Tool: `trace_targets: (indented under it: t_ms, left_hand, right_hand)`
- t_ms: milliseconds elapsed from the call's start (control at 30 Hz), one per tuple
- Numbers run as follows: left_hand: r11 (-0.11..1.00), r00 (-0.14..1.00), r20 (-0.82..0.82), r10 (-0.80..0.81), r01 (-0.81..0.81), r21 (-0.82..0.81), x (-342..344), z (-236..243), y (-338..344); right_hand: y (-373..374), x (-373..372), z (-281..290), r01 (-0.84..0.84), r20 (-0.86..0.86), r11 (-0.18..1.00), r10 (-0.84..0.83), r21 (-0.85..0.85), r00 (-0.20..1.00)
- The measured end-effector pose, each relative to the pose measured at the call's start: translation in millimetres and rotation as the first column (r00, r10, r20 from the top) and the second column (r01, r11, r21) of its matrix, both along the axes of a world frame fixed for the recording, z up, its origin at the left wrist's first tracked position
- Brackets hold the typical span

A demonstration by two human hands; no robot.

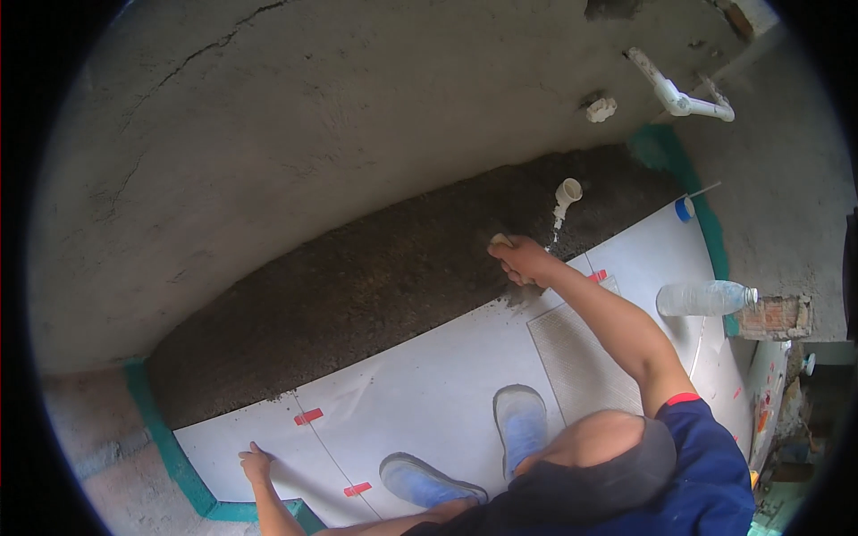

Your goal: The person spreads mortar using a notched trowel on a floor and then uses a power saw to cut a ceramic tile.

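My right hand (pixel 525 263) is closed round a tool with a short pale handle (pixel 501 239), above the border between a dark mortar bed (pixel 384 268) and the white tiles (pixel 420 357). The tool's lower end is a grey blur by the tile edge, so its kind cannot be made out. My left hand (pixel 256 463) rests at lower left on a white tile, its fingers apart and nothing in them. Red clips (pixel 308 416) sit along the tile joints.
A white pipe stub (pixel 568 191) rises from the mortar. A clear plastic bottle (pixel 706 298) and a blue tape roll (pixel 685 209) are at right. White piping (pixel 684 103) juts from the plastered wall (pixel 268 161). My shoes (pixel 520 424) stand on the tiles beside a grey ribbed mat-like panel (pixel 585 357).
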State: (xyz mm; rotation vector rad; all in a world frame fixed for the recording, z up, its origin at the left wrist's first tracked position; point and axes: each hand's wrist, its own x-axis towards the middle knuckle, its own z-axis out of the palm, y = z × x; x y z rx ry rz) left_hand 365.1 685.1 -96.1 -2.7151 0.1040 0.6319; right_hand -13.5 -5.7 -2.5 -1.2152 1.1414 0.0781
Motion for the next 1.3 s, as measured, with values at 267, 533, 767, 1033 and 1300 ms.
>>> trace_targets:
  t_ms: [267,533,767,1033,1300]
  left_hand:
    - [0.99,0.989,0.062,0.132,-0.129,-0.052,-2,12,-5]
    - [0.99,0.986,0.092,0.139,-0.136,-0.04,0,12,7]
    - [0.991,0.992,0.057,0.11,-0.105,-0.081,-3,-7,0]
    - [0.99,0.987,0.097,0.13,-0.123,-0.075,-2,1,8]
    - [0.986,0.988,-0.025,0.151,-0.153,-0.072,1,11,11]
  right_hand:
    - [23,-25,16,0.128,0.083,0.991,-0.131,0.036,0.988]
    - [17,-127,82,0.321,-0.022,0.922,-0.324,0.217,0.946]
    - [-98,-208,90,0.65,-0.111,0.728,-0.643,0.218,0.757]
    - [5,-84,83,-0.036,-0.265,0.987,0.077,0.153,0.961]
    - [2,-25,71,-0.243,-0.289,0.969,0.219,-0.048,0.932]
